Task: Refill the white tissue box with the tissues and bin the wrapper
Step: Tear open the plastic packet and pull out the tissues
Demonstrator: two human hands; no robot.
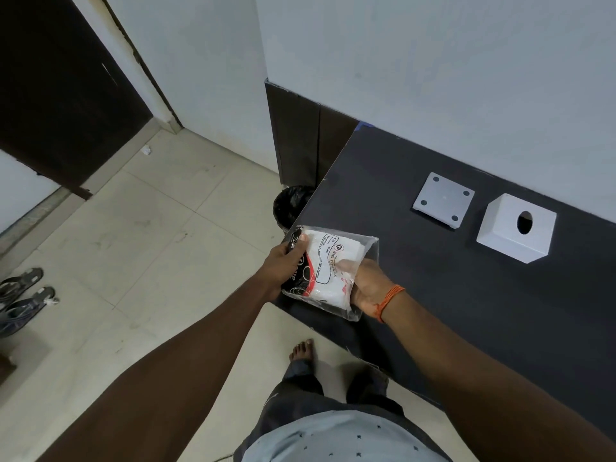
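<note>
Head view: both hands grip 1 clear plastic tissue pack (328, 271) above the near corner of the dark surface (466, 295). Left hand (283, 265) clamps its black-and-red end; right hand (365, 283) clamps the other side. Printed label reads "BIG TISSUES". White tissue box (515, 228) stands well apart, base plate (443, 200) beside it. Black-lined bin (291, 205) sits on the floor.

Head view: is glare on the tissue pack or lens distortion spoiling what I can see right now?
Head view: the clear plastic tissue pack shows only mild sheen, and its print is partly readable; the wide lens bends the pale wall edges and stretches both forearms; light is soft and even, with faint shadow by the white tissue box; the black-lined bin sits dark beside the dark table; nothing is noticeably blurred.
</note>
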